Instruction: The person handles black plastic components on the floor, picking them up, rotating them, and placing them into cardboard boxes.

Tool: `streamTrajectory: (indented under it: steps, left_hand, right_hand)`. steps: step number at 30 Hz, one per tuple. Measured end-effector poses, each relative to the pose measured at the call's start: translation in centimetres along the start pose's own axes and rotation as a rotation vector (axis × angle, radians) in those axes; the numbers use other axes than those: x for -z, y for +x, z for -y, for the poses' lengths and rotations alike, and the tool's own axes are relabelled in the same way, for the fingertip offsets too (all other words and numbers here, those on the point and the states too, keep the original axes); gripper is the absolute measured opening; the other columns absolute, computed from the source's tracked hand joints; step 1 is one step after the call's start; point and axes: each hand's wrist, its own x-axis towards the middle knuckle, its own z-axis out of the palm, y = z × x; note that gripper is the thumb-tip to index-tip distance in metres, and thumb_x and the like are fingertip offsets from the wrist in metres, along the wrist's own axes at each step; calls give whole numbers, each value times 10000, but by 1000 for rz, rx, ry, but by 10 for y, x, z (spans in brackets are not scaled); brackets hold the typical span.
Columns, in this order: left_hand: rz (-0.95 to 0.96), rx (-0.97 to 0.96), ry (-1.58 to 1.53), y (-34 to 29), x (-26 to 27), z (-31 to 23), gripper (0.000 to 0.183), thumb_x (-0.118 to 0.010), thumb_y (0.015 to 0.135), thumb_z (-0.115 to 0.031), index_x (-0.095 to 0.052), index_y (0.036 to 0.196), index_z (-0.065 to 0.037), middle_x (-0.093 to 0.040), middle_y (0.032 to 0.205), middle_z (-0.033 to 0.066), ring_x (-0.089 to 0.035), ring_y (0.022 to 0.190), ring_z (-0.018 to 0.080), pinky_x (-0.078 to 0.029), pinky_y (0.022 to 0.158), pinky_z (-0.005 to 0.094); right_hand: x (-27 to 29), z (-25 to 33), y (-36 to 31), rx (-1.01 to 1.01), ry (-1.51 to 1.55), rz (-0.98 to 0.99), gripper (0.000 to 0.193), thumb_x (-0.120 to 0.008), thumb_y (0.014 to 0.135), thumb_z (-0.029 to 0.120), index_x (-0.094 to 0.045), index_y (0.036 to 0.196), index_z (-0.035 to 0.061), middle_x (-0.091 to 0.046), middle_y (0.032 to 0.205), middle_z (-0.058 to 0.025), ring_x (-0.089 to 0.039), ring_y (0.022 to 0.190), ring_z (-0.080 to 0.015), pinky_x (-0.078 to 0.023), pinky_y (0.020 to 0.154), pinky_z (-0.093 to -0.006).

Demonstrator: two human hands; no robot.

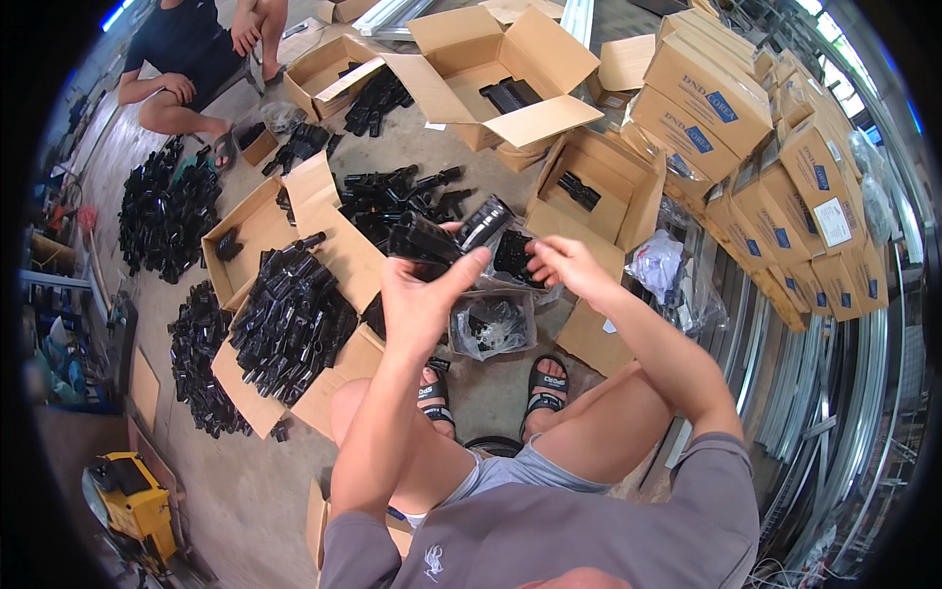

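My left hand (429, 293) is closed around a glossy black plastic fitting (422, 239) with a short round tube (486, 222) at its upper right. Whether that is one piece or two, I cannot tell. To its right, my right hand (571, 267) has its fingers curled together; anything in the fingertips is too small to make out. Just left of those fingertips sits a container of small black parts (513, 253). Below the hands stands a small open carton (493, 346) lined with clear plastic, with small pieces inside.
Heaps of black fittings (294, 319) lie to the left, partly on an open carton (250, 245). Open boxes (549, 59) stand ahead, stacked closed cartons (702, 108) and metal profiles (785, 393) at right. A person (186, 69) sits far left; a yellow machine (135, 503) is near left.
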Motion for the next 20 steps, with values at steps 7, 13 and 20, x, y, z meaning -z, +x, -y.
streamTrajectory:
  steps: [7,13,20]
  left_hand:
    - [-117,-27,-6,21,10,4,294,-820,805,-98,-686,1050,-5,-707,913,18,-605,779,54,-482,719,224]
    - [-66,24,22,30,-1,6,333,-841,782,-122,-705,1050,22,-704,865,13,-603,763,57,-501,697,239]
    - [2,55,12,38,-2,0,347,-846,777,-120,-690,1060,6,-683,868,-8,-586,773,54,-472,716,235]
  right_hand:
    - [-5,-107,92,-124,-1524,234,227,-597,867,133,-731,1016,27,-694,1131,-199,-682,1044,-343,-558,865,-444]
    - [-16,-200,157,-312,-1058,-112,264,-569,895,105,-691,1118,36,-649,1223,-212,-624,1153,-363,-517,964,-457]
    - [-9,-226,187,-524,-855,-175,397,-731,832,199,-680,1203,70,-603,1326,-192,-577,1245,-322,-471,1042,-447]
